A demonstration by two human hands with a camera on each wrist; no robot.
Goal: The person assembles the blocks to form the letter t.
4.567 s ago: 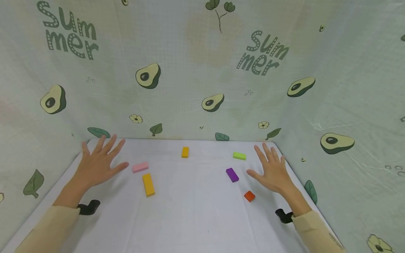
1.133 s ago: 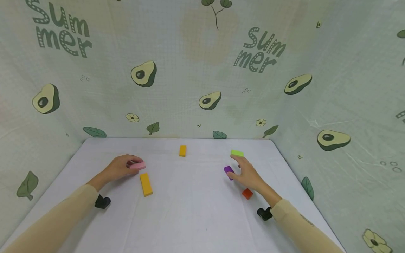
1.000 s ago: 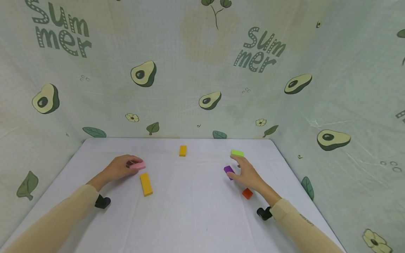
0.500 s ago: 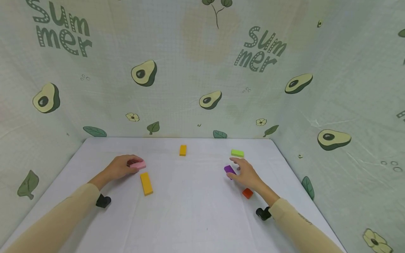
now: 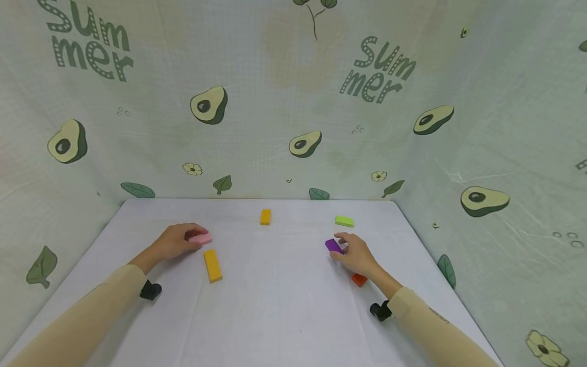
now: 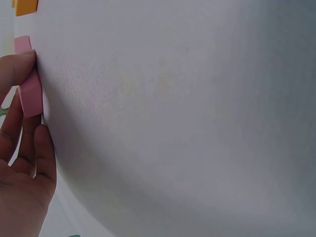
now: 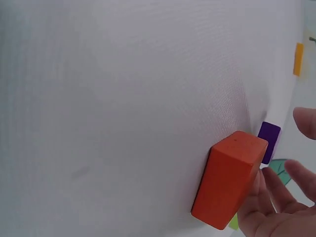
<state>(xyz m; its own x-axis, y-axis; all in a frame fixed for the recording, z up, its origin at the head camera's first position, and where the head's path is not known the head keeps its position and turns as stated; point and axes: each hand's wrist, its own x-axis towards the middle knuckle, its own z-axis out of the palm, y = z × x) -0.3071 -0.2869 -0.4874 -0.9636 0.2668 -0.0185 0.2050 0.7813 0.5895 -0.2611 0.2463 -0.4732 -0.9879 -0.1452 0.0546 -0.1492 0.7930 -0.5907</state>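
In the head view the left hand [image 5: 176, 241] pinches a pink block [image 5: 200, 238] between thumb and fingers; the left wrist view shows the thumb on one face of the pink block [image 6: 30, 94]. The right hand [image 5: 356, 253] is around the near right side of a purple block [image 5: 333, 245], its thumb and fingers apart. In the right wrist view a gap shows between the thumb and the purple block [image 7: 269, 142]. An orange-red block [image 5: 359, 280] lies under the right wrist, partly hidden, and stands large in the right wrist view [image 7: 228, 180].
A long yellow block [image 5: 213, 265] lies just nearer than the pink one. A smaller yellow block [image 5: 265, 217] is at the back middle, and a green block [image 5: 344, 221] lies beyond the right hand. Printed cloth walls enclose the white table [image 5: 275, 306] at the back and sides.
Both hands came inward and down from spread positions, the left taking hold of the pink block. Over the last second the right hand drew slightly nearer, away from the green block.
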